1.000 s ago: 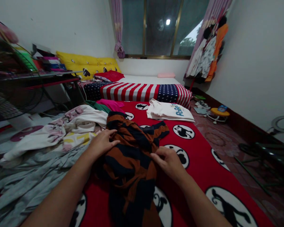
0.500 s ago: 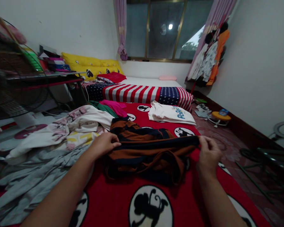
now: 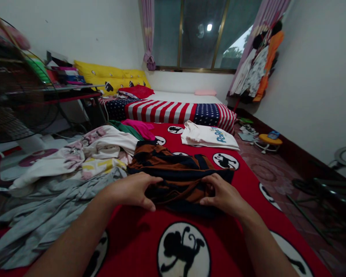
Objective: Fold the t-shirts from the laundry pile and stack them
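Nearest, a red blanket (image 3: 138,238) with monkey patches spreads under everything, and a crumpled grey cloth (image 3: 54,215) lies to the left, beside the left forearm. The left hand (image 3: 131,188) and right hand (image 3: 227,194) face each other at the near side of a brown-and-dark striped garment (image 3: 173,173), each with thumb and forefinger parted in an open curve; the other fingers are largely hidden. The garment lies just ahead of the hands and partly between them, its long axis running across from left to right; neither hand is clearly nearer, one standing toward each end. Its folds overlap, so collar, sleeves and hem cannot be made out, and the fingers cover parts of its near edge. Its left end lies against a pile of white clothes (image 3: 100,148). Beyond it, well apart, is a white shirt (image 3: 210,136) with blue lettering, then a bed with striped bedding (image 3: 164,111). A fan (image 3: 17,96) is blurred and cut off at the left edge.
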### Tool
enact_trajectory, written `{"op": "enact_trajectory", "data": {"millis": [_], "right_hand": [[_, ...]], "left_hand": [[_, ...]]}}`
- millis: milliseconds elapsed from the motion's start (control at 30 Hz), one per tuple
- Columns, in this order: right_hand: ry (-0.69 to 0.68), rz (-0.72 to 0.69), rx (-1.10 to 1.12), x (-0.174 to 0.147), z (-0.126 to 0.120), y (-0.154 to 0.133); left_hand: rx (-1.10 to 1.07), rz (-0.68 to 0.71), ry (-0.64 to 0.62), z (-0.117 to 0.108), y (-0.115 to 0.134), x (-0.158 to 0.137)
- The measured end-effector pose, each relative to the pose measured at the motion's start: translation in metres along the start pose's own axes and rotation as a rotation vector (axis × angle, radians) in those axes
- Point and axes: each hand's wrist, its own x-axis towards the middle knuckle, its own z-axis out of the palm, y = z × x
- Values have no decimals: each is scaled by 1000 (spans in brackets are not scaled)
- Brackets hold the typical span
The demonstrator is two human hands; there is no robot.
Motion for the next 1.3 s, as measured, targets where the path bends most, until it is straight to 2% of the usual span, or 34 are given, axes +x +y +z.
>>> {"op": "enact_trajectory", "data": {"millis": [200, 333, 467, 533, 633, 733, 800, 833, 900, 967, 1000, 1033, 1067, 1100, 1200, 1300], "right_hand": [[125, -25, -107, 6, 3, 2], [117, 22, 21, 6, 1, 9], [73, 22, -38, 5, 1, 11], [124, -5, -32, 7, 1, 10], [321, -34, 210, 11, -1, 8], [431, 28, 652, 12, -5, 5], [375, 94, 946, 8, -11, 2], [296, 115, 1068, 4, -15, 0], [41, 105, 1225, -5, -22, -2], [-242, 27, 1240, -13, -28, -3], [-341, -23, 1207, -15, -29, -3], [-382, -68, 1158, -16, -30, -2], [-363, -99, 1099, -14, -29, -1], [-293, -109, 1031, -11, -26, -1], [52, -94, 808, 3, -13, 3], [338, -210, 475, 15, 1, 7]], "left_hand": [[237, -4, 15, 19, -9, 16], [214, 72, 235, 23, -29, 31], [114, 52, 439, 10, -42, 36], [34, 30, 509, 0, -43, 34], [-145, 5, 655, -12, -40, 29], [-417, 26, 718, -21, -34, 21], [-650, 38, 670, -24, -31, 10], [-760, 40, 624, -26, -30, 3], [-886, 66, 493, -28, -29, -12], [-870, 145, 253, -32, -31, -25], [-837, 187, 125, -33, -31, -28], [-801, 218, 23, -35, -31, -29], [-768, 230, -33, -35, -30, -28], [-738, 219, -30, -35, -29, -24], [-582, 143, 168, -28, -27, -2], [-314, 158, 288, -11, -30, 20]]}}
